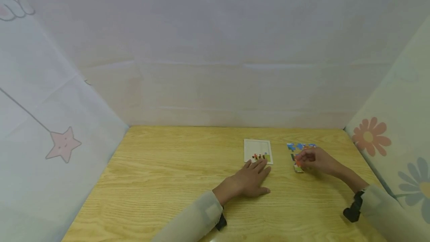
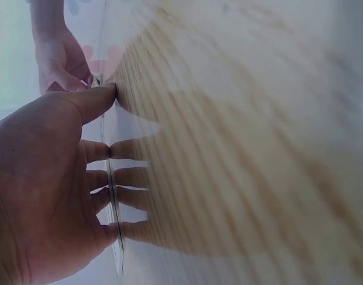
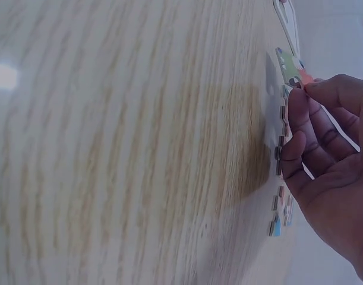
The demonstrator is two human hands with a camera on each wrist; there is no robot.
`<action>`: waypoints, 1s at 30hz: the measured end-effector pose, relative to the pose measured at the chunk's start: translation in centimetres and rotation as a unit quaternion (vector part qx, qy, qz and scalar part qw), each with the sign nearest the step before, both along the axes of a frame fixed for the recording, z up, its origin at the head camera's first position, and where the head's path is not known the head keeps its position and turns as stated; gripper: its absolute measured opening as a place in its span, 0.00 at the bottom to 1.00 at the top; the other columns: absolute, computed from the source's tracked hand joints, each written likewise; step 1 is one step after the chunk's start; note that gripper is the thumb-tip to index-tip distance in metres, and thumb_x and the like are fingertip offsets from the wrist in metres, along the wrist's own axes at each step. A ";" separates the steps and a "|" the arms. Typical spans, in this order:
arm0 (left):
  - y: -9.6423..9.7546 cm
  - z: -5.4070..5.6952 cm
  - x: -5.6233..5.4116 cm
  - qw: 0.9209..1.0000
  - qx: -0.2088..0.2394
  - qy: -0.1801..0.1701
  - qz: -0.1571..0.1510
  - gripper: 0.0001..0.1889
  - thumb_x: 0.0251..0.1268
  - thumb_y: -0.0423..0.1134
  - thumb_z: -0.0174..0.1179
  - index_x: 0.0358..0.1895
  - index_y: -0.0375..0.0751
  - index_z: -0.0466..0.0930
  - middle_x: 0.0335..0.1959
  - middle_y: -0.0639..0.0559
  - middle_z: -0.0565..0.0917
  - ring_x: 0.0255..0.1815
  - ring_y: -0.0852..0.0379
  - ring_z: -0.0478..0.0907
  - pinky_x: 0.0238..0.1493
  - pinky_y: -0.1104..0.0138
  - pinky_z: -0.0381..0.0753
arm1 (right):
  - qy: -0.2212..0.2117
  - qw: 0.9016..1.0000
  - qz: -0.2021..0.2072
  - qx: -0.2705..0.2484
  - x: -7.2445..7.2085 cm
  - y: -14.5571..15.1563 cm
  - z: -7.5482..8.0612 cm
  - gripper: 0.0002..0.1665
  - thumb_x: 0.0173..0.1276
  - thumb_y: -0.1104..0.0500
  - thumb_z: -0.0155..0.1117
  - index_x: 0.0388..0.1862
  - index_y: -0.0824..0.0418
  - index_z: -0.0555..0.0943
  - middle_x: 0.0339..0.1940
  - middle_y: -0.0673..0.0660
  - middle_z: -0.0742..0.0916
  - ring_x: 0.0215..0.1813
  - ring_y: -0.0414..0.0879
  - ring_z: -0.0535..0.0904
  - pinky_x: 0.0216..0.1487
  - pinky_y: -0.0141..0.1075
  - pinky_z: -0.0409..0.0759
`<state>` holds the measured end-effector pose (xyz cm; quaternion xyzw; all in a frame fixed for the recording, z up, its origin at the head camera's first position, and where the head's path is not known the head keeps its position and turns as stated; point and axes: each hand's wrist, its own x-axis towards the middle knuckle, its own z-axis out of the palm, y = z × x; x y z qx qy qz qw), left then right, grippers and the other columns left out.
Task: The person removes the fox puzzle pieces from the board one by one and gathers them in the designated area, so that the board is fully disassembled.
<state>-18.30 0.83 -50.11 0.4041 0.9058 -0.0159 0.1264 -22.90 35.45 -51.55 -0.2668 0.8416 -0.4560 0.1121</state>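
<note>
A square, pale puzzle board point(image 1: 256, 148) with a raised rim lies right of centre on the table. Joined jigsaw pieces point(image 1: 265, 157), red, black and green, fill its near right corner. My left hand point(image 1: 250, 181) is spread with its fingertips at the board's near edge; in the left wrist view its fingers reach the board and the thumb is out to the side. My right hand point(image 1: 319, 160) pinches a green and orange jigsaw piece point(image 3: 288, 66) between thumb and fingers, raised above the table and tilted. Other loose jigsaw pieces point(image 1: 299, 146) lie beside and partly behind that hand.
The wood-grain table point(image 1: 161, 182) meets a white cloth wall point(image 1: 201, 92) at the back. Side cloths carry a pink star point(image 1: 64, 145) on the left and flowers point(image 1: 371, 136) on the right. Several jigsaw pieces point(image 3: 278, 202) line the table below the right hand.
</note>
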 end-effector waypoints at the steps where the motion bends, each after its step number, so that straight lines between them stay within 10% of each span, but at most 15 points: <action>1: 0.0 0.0 0.0 1.000 0.001 0.001 -0.001 0.42 0.82 0.67 0.46 0.88 0.50 0.48 0.90 0.49 0.44 0.89 0.54 0.40 0.86 0.53 0.50 | 0.001 1.000 0.002 0.001 0.0 0.0 0.0 0.09 0.75 0.69 0.67 0.51 0.68 0.87 0.49 0.65 0.89 0.45 0.42 0.88 0.42 0.34 0.88; 30: -0.1 0.0 -0.1 1.000 0.008 -0.004 -0.002 0.42 0.82 0.67 0.47 0.88 0.51 0.49 0.90 0.50 0.45 0.89 0.54 0.40 0.86 0.53 0.51 | 0.053 0.995 -0.027 0.081 0.1 0.2 -0.5 0.07 0.72 0.66 0.72 0.47 0.58 0.89 0.43 0.54 0.91 0.37 0.39 0.84 0.37 0.33 0.83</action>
